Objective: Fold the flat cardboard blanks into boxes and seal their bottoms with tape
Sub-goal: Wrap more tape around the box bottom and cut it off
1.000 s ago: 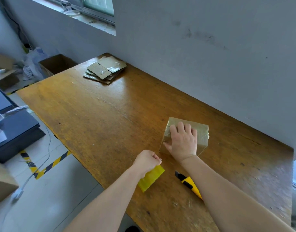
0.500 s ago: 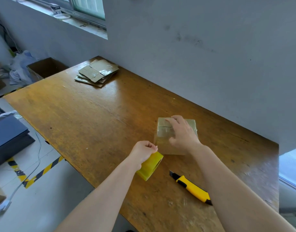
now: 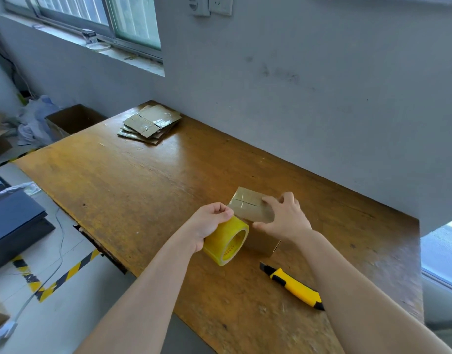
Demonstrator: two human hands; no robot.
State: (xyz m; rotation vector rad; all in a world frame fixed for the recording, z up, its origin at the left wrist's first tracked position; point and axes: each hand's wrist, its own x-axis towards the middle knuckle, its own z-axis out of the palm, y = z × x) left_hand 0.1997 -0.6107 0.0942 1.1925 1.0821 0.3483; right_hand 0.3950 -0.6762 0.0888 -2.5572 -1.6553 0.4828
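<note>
The left hand (image 3: 211,221) has its fingers curled tight round the translucent yellow roll of packing tape (image 3: 226,242), thumb and forefinger pinched at its upper rim. The roll touches the small brown cardboard box (image 3: 253,208). The right hand (image 3: 283,217) grips this box, fingers spread on top, thumb against the near side. The box sits on the worn wooden table (image 3: 143,187), a yellow utility knife (image 3: 294,287) near it and 1 stack of flat cardboard blanks (image 3: 149,123) well apart at the far corner.

No words or numbers can be read here. The yellow tape roll (image 3: 221,245) has small red print on its inside ring, but it is too tiny and blurry to make out. The floor has yellow and black warning stripes (image 3: 69,273) - just a pattern.
</note>
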